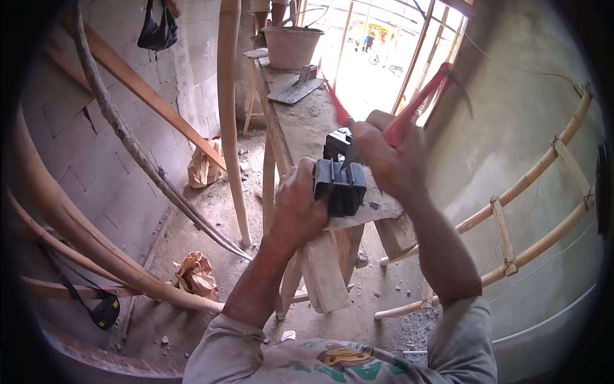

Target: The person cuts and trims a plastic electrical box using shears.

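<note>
My left hand is closed round the side of a black plastic electrical box, holding it at the near end of the plank bench. In my right hand are red-handled pliers, their handles spread wide apart. The pliers' jaws reach down toward the top of the box; whether they touch it I cannot tell. Just behind stands a second black box, partly hidden by the first box and my right hand. Small dark bits lie on the plank beside the box.
Farther along the dusty plank are a trowel and a bucket. A bamboo ladder leans at the right wall. Poles rise on the left; crumpled paper lies on the floor. Someone's legs show behind the bucket.
</note>
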{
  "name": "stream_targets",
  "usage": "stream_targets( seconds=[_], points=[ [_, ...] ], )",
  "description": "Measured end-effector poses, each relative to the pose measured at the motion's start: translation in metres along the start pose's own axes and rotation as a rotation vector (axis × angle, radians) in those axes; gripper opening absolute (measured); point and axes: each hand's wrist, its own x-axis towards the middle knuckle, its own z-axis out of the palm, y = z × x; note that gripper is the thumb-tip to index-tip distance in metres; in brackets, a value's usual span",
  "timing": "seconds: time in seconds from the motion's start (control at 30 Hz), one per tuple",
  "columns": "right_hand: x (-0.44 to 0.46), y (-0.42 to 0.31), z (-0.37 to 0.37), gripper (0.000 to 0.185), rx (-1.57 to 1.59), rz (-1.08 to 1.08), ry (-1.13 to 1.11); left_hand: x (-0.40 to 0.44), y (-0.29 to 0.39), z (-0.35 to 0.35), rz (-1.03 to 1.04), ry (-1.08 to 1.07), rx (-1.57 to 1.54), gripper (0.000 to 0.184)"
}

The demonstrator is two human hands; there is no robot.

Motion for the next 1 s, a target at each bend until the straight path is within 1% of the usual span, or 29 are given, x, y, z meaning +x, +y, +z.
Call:
stream_targets(
  seconds=[0.1,0.13,0.2,0.23,0.27,0.3,0.4,0.5,0.6,0.7,0.77,0.8,0.9,1.0],
  points=[
    [0.001,-0.010,-0.012,0.031,-0.080,-0.038,-0.047,-0.001,0.000,0.000,0.032,-0.009,0.007,0.027],
    [0.003,-0.009,-0.012,0.029,-0.060,-0.020,-0.081,-0.003,0.001,0.001,0.013,-0.013,-0.007,0.027],
    [0.005,0.004,-0.012,0.027,0.024,0.034,-0.069,0.001,0.004,0.001,-0.007,-0.017,-0.037,0.026],
    [0.005,0.005,-0.011,0.027,0.067,0.059,-0.074,0.001,0.004,0.002,0.008,-0.022,-0.044,0.026],
    [0.003,-0.001,-0.012,0.026,0.113,0.141,-0.077,0.002,0.002,0.002,0.019,-0.019,-0.048,0.027],
    [0.003,0.001,-0.012,0.027,0.121,0.132,-0.078,0.002,-0.001,0.001,0.029,-0.016,-0.047,0.027],
    [0.003,0.006,-0.013,0.029,0.109,0.129,-0.085,0.011,-0.011,0.000,0.038,-0.024,-0.107,0.038],
    [0.003,0.004,-0.022,0.031,0.045,0.155,-0.119,0.014,-0.006,-0.010,-0.100,0.003,-0.030,0.050],
    [0.000,0.010,-0.024,0.036,0.065,0.190,-0.162,0.009,-0.006,-0.014,-0.274,-0.007,-0.167,0.060],
    [-0.001,0.007,-0.028,0.041,0.120,0.288,-0.244,0.015,-0.010,-0.020,-0.180,-0.061,-0.142,0.057],
    [-0.003,-0.002,-0.034,0.044,0.190,0.400,-0.293,0.028,-0.021,-0.026,-0.128,-0.238,-0.223,0.055],
    [-0.005,-0.004,-0.036,0.044,0.192,0.399,-0.284,0.032,-0.026,-0.027,-0.100,-0.327,-0.265,0.055],
    [-0.010,-0.005,-0.040,0.045,0.186,0.361,-0.229,0.029,-0.032,-0.020,-0.210,-0.303,-0.716,0.061],
    [-0.012,0.006,-0.044,0.046,0.178,0.286,-0.140,0.010,-0.020,-0.028,-0.137,-0.011,-0.865,0.082]
  ],
)
